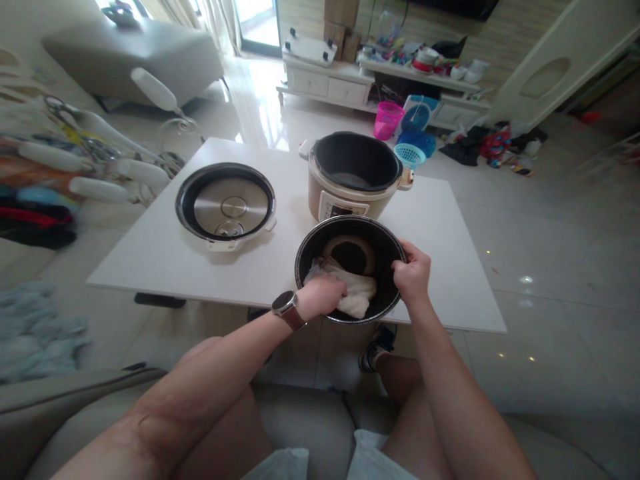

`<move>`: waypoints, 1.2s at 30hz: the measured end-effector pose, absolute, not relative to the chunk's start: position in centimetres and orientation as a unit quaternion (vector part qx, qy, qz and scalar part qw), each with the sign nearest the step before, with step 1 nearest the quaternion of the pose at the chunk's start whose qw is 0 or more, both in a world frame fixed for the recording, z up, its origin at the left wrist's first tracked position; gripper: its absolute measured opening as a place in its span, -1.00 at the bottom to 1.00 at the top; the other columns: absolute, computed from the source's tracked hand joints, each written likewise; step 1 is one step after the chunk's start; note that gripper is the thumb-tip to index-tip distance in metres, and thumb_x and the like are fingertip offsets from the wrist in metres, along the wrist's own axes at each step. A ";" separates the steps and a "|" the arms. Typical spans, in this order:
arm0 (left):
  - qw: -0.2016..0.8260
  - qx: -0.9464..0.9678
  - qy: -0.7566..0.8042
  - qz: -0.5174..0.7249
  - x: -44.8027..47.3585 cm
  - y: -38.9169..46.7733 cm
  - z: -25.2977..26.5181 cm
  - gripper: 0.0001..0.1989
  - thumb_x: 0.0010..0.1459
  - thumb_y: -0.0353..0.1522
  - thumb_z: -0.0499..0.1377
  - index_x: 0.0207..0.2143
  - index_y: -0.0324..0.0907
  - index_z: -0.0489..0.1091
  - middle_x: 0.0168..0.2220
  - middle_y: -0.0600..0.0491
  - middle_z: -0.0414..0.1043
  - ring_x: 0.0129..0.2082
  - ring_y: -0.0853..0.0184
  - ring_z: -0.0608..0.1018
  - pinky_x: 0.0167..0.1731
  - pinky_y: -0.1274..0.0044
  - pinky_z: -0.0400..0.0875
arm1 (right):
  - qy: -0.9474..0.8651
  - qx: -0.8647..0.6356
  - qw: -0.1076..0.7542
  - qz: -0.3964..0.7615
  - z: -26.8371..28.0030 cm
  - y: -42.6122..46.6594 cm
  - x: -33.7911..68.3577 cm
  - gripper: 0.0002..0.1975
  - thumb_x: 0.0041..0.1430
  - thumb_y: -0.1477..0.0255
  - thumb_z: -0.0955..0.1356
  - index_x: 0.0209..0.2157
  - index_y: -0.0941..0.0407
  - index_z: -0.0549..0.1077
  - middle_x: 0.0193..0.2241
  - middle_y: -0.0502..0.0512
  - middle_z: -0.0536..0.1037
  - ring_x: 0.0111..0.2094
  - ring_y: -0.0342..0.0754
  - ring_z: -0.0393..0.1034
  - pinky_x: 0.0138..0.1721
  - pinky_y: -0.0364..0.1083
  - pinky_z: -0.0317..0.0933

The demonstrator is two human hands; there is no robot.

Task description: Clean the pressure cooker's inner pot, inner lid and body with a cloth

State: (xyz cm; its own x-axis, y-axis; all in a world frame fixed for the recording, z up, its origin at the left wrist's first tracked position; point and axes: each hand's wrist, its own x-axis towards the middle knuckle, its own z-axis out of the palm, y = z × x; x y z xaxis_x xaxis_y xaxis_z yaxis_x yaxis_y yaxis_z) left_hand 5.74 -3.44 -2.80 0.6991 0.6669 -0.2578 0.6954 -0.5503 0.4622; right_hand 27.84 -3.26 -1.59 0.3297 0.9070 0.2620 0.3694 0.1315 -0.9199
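Note:
A dark round inner pot [387, 267] is tilted toward me over the front edge of the white table. My right hand [414, 270] grips its rim on the right side, thumb over the edge. Inside the pot, my left hand [325, 293], with a watch on the wrist, is closed on a whitish cloth [361, 293] that lies against the inner wall. Just behind the pot stands a beige electric pressure cooker [316, 190], uncovered and dark inside. Its round lid [215, 200] rests underside up at the left of the table.
The white table [165, 267] stands close before the sofa [310, 413] where I sit. White lamp-like arms [155, 90] reach in at the left. Beyond lie a pink basket [387, 120], a light-blue basket [410, 155] and a low cabinet [327, 85].

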 end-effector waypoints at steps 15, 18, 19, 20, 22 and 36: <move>0.240 0.900 0.364 -0.031 6.3 -4.4 -2.5 -0.67 0.27 -0.54 0.09 -0.14 -0.27 0.67 -0.14 -0.25 0.68 -0.04 -0.03 0.69 -0.01 0.25 0.53 | -0.594 -0.591 0.497 0.224 -0.2 -2.4 28.5 -0.43 -0.22 0.54 0.27 -0.10 0.04 0.61 -0.04 0.09 0.65 0.06 0.08 0.52 0.20 0.12 0.37; 0.325 0.876 0.356 0.015 7.3 -4.7 -3.2 -0.62 0.25 -0.54 0.08 -0.03 -0.24 0.64 -0.03 -0.22 0.68 0.02 0.01 0.67 0.06 0.27 0.53 | -0.580 -0.574 0.516 0.262 -1.0 -2.1 28.5 -0.39 -0.25 0.53 0.27 -0.10 0.05 0.66 0.03 0.06 0.67 0.16 0.12 0.49 0.34 0.15 0.24; 0.365 0.859 0.358 0.037 7.8 -4.8 -3.5 -0.59 0.23 -0.56 0.06 0.00 -0.23 0.62 0.01 -0.20 0.67 0.05 0.04 0.66 0.09 0.30 0.52 | -0.563 -0.578 0.523 0.276 -1.3 -2.0 28.5 -0.39 -0.25 0.52 0.27 -0.11 0.05 0.67 0.00 0.05 0.69 0.14 0.13 0.51 0.33 0.16 0.26; 0.406 0.838 0.360 0.064 8.3 -5.0 -3.8 -0.55 0.21 -0.58 0.05 0.03 -0.23 0.60 0.05 -0.17 0.66 0.08 0.08 0.65 0.11 0.33 0.51 | -0.546 -0.585 0.527 0.287 -1.7 -2.0 28.5 -0.40 -0.26 0.51 0.27 -0.12 0.07 0.68 -0.05 0.04 0.71 0.09 0.14 0.54 0.28 0.16 0.31; 0.478 0.787 0.367 0.132 9.4 -5.3 -4.4 -0.50 0.19 -0.60 0.02 0.10 -0.23 0.55 0.12 -0.11 0.63 0.10 0.17 0.63 0.14 0.40 0.50 | -0.520 -0.603 0.530 0.293 -2.4 -2.0 28.5 -0.43 -0.26 0.49 0.27 -0.16 0.09 0.69 -0.16 0.04 0.73 -0.03 0.15 0.59 0.17 0.15 0.40; 0.320 0.876 0.360 0.005 6.8 -4.1 -3.3 -0.64 0.17 -0.59 0.11 -0.16 -0.21 0.67 -0.10 -0.16 0.69 -0.02 0.09 0.68 0.05 0.36 0.51 | -0.495 -0.629 0.570 0.186 -2.2 -4.5 26.6 -0.49 -0.15 0.49 0.28 -0.15 0.07 0.68 -0.14 0.05 0.73 -0.02 0.12 0.61 0.15 0.10 0.44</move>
State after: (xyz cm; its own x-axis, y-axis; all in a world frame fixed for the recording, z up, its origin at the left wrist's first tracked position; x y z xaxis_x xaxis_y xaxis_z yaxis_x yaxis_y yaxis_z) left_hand 6.83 -4.08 -3.27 0.7409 0.6341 -0.2213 0.6274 -0.5359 0.5649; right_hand 26.56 -4.47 -2.18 0.4419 0.8339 0.3306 0.4102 0.1399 -0.9012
